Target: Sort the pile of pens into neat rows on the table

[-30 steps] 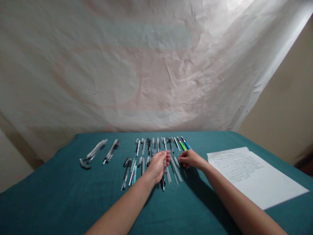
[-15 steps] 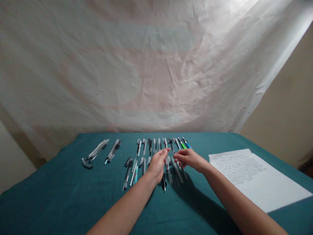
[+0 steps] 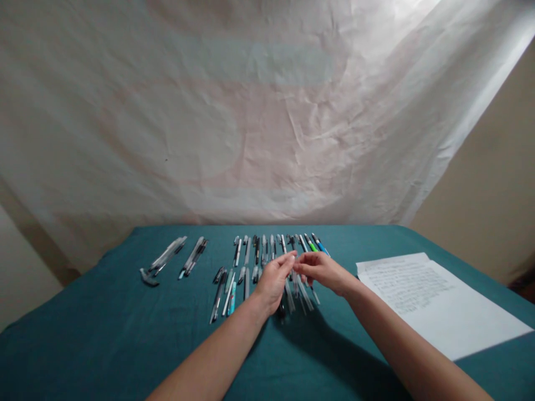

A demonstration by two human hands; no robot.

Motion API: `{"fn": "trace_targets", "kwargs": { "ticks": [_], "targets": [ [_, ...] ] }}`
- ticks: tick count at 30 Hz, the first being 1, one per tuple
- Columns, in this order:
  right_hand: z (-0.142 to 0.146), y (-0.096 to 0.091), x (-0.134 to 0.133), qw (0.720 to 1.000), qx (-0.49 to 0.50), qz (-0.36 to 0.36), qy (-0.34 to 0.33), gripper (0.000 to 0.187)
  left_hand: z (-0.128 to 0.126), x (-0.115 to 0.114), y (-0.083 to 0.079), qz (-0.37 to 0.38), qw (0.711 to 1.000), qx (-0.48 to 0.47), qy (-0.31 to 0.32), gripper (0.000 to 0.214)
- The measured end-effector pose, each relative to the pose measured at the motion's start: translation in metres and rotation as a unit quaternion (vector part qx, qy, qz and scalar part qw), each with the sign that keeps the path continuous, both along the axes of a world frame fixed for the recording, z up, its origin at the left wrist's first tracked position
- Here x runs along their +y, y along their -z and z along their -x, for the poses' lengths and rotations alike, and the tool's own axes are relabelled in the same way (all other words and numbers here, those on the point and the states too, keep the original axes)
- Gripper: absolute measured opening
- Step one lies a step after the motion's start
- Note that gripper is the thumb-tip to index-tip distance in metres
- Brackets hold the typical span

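Two rows of pens lie on a teal tablecloth (image 3: 125, 334): a far row (image 3: 267, 246) and a near row (image 3: 228, 289). My left hand (image 3: 272, 283) and my right hand (image 3: 322, 270) hover over the right part of the near row. Their fingertips meet in a pinch just in front of the far row. Whatever is between the fingers is too small to make out. A dark pen (image 3: 282, 311) lies on the cloth in the shadow under my left wrist. Clear pens (image 3: 304, 294) lie below my right hand.
Two small bundles of clear pens (image 3: 165, 259) (image 3: 193, 257) lie at the left. A handwritten white sheet (image 3: 434, 301) lies at the right. A creased white cloth (image 3: 251, 111) hangs behind the table, with a beige wall (image 3: 493, 195) at the right.
Both hands have lifted off the near row and moved toward the far row. My right hand has come left until its fingertips meet those of my left hand.
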State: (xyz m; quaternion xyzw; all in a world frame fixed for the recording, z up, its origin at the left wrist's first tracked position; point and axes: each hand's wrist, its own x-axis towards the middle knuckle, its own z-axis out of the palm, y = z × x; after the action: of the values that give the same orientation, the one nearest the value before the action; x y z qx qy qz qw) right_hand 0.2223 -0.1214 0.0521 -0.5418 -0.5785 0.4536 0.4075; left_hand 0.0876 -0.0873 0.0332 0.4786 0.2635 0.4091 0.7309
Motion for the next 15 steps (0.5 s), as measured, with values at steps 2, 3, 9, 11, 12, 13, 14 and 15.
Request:
{"fn": "trace_targets", "kwargs": {
  "ticks": [2, 3, 9, 11, 12, 13, 14, 15],
  "targets": [
    [-0.010, 0.003, 0.002, 0.999, -0.029, 0.038, 0.015, 0.025, 0.003, 0.005, -0.003, -0.016, 0.999, 0.024, -0.031, 0.036],
    [-0.016, 0.006, 0.004, 0.996, -0.050, 0.063, 0.024, 0.021, 0.006, 0.010, -0.005, -0.028, 0.998, 0.037, -0.044, 0.037],
    [-0.045, 0.037, 0.012, 0.968, -0.153, 0.189, 0.063, 0.006, 0.042, 0.056, -0.022, -0.141, 0.973, 0.133, -0.126, 0.037],
    [-0.048, 0.044, 0.013, 0.964, -0.158, 0.203, 0.065, 0.005, 0.061, 0.078, -0.023, -0.193, 0.952, 0.179, -0.158, 0.037],
    [-0.048, 0.045, 0.013, 0.964, -0.156, 0.205, 0.063, 0.005, 0.071, 0.089, -0.021, -0.216, 0.935, 0.217, -0.178, 0.037],
    [-0.049, 0.047, 0.013, 0.965, -0.154, 0.205, 0.061, 0.005, 0.082, 0.099, -0.018, -0.235, 0.915, 0.259, -0.204, 0.036],
    [-0.049, 0.047, 0.013, 0.965, -0.154, 0.204, 0.058, 0.005, 0.093, 0.110, -0.014, -0.255, 0.890, 0.304, -0.224, 0.036],
    [-0.048, 0.047, 0.013, 0.965, -0.154, 0.204, 0.056, 0.006, 0.104, 0.119, -0.009, -0.267, 0.860, 0.356, -0.248, 0.034]
  ]
}}
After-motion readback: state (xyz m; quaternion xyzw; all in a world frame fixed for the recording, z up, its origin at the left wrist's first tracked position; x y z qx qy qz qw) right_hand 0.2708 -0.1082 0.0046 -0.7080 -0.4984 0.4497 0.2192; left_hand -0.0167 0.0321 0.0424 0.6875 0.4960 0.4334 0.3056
